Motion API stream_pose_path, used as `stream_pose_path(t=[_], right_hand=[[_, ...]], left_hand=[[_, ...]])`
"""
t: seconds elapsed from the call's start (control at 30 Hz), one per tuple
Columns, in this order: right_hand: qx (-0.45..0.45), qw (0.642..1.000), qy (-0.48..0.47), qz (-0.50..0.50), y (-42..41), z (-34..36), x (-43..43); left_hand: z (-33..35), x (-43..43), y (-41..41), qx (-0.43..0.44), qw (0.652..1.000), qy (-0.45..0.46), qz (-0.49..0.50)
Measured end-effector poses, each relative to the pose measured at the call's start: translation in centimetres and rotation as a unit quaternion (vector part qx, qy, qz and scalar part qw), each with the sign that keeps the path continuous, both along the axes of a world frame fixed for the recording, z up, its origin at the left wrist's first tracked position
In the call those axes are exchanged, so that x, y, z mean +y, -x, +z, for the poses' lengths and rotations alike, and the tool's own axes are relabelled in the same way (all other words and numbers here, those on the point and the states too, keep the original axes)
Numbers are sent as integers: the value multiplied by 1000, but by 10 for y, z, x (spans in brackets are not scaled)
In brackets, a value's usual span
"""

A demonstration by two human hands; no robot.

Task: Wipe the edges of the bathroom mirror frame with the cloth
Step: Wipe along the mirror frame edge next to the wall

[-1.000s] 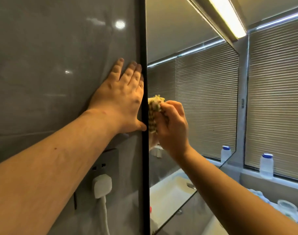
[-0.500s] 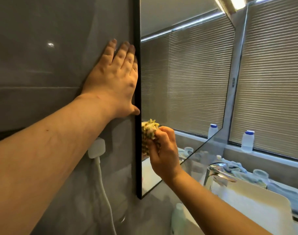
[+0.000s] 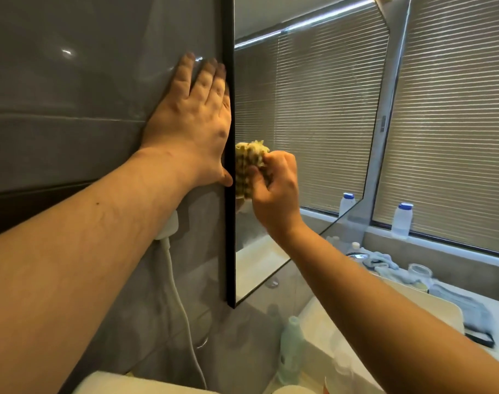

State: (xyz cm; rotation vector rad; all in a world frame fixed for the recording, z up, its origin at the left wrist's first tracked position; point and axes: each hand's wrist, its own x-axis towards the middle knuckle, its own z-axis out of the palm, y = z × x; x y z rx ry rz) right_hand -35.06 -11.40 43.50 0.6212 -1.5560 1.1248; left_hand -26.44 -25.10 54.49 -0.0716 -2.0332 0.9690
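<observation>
Mirror frame [image 3: 229, 223] is the thin black strip running down the left side of the glass, and the bunched yellow-green cloth [image 3: 249, 169] is pressed against its inner edge about halfway up, so my guess is the wipe is mid-job, with the lower stretch to the bottom corner and the other edges possibly not done yet. Right hand [image 3: 274, 189] has its fingers curled tight around the cloth, wrist angled up toward the glass. Left hand [image 3: 195, 123] lies flat on the grey wall tile [image 3: 72, 95], fingers straight, right beside the frame.
</observation>
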Motion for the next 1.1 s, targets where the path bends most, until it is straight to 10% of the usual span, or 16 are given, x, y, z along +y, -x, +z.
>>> stream_pose_path(t=[0.5, 0.73, 0.9, 1.1], right_hand=[[-121, 991, -49, 32, -31, -189, -6], [-173, 983, 56, -4, -13, -178, -12], [-339, 913, 220, -57, 36, -144, 24], [-354, 912, 205, -44, 29, -144, 27]], left_hand=[[-1, 1, -2, 8, 1000, -2, -1], [-3, 1, -1, 13, 1000, 6, 9], [-2, 0, 0, 9, 1000, 2, 10], [-3, 0, 1, 6, 1000, -3, 3]])
